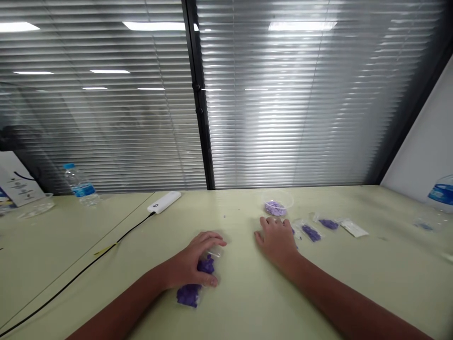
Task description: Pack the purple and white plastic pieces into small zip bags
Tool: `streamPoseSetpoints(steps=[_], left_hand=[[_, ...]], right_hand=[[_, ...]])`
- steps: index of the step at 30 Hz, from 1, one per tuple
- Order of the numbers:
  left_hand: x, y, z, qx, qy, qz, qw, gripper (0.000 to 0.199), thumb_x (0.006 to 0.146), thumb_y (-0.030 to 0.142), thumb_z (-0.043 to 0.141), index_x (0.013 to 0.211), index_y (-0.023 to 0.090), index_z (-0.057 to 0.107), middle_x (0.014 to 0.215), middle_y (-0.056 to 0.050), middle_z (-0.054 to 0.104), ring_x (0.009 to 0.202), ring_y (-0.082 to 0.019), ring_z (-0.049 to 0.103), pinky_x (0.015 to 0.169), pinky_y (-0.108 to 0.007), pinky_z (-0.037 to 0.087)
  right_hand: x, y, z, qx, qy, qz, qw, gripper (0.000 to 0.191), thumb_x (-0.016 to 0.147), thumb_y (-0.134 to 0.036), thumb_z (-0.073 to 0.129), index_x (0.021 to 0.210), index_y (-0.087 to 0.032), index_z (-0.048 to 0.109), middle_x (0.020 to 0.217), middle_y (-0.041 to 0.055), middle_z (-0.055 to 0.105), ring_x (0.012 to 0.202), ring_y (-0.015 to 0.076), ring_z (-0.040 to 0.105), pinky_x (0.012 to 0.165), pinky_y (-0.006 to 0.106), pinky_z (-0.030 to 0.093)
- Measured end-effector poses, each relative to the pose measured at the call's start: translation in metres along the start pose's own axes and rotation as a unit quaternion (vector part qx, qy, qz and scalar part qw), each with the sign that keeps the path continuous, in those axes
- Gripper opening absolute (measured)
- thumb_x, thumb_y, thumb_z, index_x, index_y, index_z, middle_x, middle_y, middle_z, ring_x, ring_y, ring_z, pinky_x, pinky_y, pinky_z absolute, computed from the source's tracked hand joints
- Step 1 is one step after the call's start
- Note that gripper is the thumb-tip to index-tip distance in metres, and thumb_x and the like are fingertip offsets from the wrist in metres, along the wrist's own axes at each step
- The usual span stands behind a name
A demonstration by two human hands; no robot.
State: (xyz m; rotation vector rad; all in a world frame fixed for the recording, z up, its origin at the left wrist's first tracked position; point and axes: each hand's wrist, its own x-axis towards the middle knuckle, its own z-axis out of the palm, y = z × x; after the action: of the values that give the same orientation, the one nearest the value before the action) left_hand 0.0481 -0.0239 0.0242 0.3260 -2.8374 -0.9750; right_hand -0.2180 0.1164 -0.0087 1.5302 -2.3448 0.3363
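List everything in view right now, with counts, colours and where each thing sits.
purple-filled plastic bag: 1, purple, front centre of the table
small purple bags: 2, purple, right of centre
white paper slip: 1, white, right of those bags
round plastic tub: 1, clear with lilac contents, far edge of the table
power bank: 1, white, far edge, left of centre
cable: 1, black, running to the lower left
water bottles: 2, blue labels, far left and right edge
table: 1, pale green, under everything
left hand grip: 1, bare, closed over the purple-filled plastic bag
right hand grip: 1, bare, on the table beside the tub
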Motion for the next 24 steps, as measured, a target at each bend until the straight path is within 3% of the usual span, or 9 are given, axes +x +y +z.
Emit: streamPoseSetpoints(steps=[2, 4, 7, 12, 14, 17, 21, 24], left_hand=[[-0.002, -0.002, -0.004, 0.012, 0.01, 0.002, 1.0, 0.083, 0.075, 0.054, 0.083, 0.147, 0.033, 0.047, 0.152, -0.01, 0.041, 0.142, -0.032, 0.037, 0.12, -0.048, 0.032], [-0.004, -0.001, -0.007, 0.022, 0.024, 0.01, 0.999, 0.077, 0.083, 0.052, 0.076, 0.15, 0.033, 0.043, 0.151, -0.01, 0.042, 0.141, -0.031, 0.038, 0.118, -0.047, 0.034], [-0.004, 0.002, -0.009, 0.032, 0.061, 0.015, 0.998, 0.061, 0.095, 0.044, 0.063, 0.151, 0.031, 0.041, 0.15, -0.01, 0.044, 0.138, -0.028, 0.042, 0.116, -0.044, 0.037], [0.003, 0.012, -0.001, 0.098, 0.1, 0.048, 0.989, 0.042, 0.091, 0.034, 0.067, 0.132, 0.028, 0.059, 0.131, -0.008, 0.059, 0.126, -0.026, 0.05, 0.112, -0.04, 0.037], [0.005, 0.017, 0.004, 0.108, 0.081, 0.066, 0.989, 0.03, 0.091, 0.033, 0.067, 0.12, 0.026, 0.065, 0.121, -0.007, 0.064, 0.119, -0.024, 0.053, 0.11, -0.039, 0.036], [0.007, 0.022, 0.008, 0.107, 0.067, 0.078, 0.989, 0.026, 0.088, 0.038, 0.072, 0.11, 0.025, 0.067, 0.11, -0.005, 0.066, 0.109, -0.023, 0.057, 0.106, -0.037, 0.037], [0.009, 0.021, 0.012, 0.126, 0.108, 0.076, 0.983, 0.011, 0.096, 0.032, 0.062, 0.1, 0.024, 0.069, 0.1, -0.003, 0.07, 0.098, -0.02, 0.06, 0.098, -0.036, 0.038], [0.01, 0.02, 0.013, 0.132, 0.136, 0.077, 0.979, 0.013, 0.099, 0.031, 0.058, 0.097, 0.024, 0.069, 0.096, -0.002, 0.072, 0.094, -0.019, 0.061, 0.094, -0.036, 0.039]], right_hand=[[-0.002, -0.003, 0.001, 0.044, 0.003, -0.039, 0.998, 0.024, 0.094, -0.031, 0.054, 0.109, -0.014, 0.062, 0.097, 0.0141, 0.069, 0.089, 0.0277, 0.059, 0.092, 0.048, 0.034], [-0.006, -0.011, 0.0, 0.114, 0.012, -0.123, 0.986, 0.018, 0.092, -0.026, 0.056, 0.106, -0.016, 0.061, 0.097, 0.0116, 0.069, 0.09, 0.0252, 0.059, 0.094, 0.045, 0.034], [-0.016, -0.025, -0.005, 0.23, 0.006, -0.255, 0.939, 0.018, 0.09, -0.026, 0.061, 0.106, -0.019, 0.06, 0.099, 0.0069, 0.068, 0.092, 0.0222, 0.059, 0.091, 0.039, 0.037], [-0.025, -0.038, -0.005, 0.336, -0.012, -0.375, 0.864, 0.02, 0.09, -0.022, 0.063, 0.111, -0.022, 0.063, 0.101, 0.0038, 0.071, 0.094, 0.0198, 0.062, 0.089, 0.034, 0.042], [-0.025, -0.039, -0.003, 0.354, -0.005, -0.381, 0.854, 0.021, 0.092, -0.019, 0.061, 0.112, -0.022, 0.064, 0.102, 0.0036, 0.073, 0.093, 0.019, 0.064, 0.088, 0.033, 0.044], [-0.024, -0.039, 0.0, 0.395, 0.027, -0.333, 0.856, 0.018, 0.093, -0.017, 0.061, 0.11, -0.022, 0.067, 0.097, 0.0031, 0.075, 0.087, 0.018, 0.066, 0.084, 0.032, 0.048], [-0.023, -0.04, 0.004, 0.464, 0.067, -0.256, 0.845, 0.017, 0.096, -0.019, 0.06, 0.108, -0.022, 0.071, 0.093, 0.0033, 0.076, 0.085, 0.0173, 0.069, 0.079, 0.03, 0.051], [-0.021, -0.04, 0.005, 0.482, 0.067, -0.234, 0.841, 0.017, 0.094, -0.021, 0.062, 0.108, -0.022, 0.072, 0.092, 0.0038, 0.076, 0.085, 0.0172, 0.069, 0.079, 0.03, 0.052]])
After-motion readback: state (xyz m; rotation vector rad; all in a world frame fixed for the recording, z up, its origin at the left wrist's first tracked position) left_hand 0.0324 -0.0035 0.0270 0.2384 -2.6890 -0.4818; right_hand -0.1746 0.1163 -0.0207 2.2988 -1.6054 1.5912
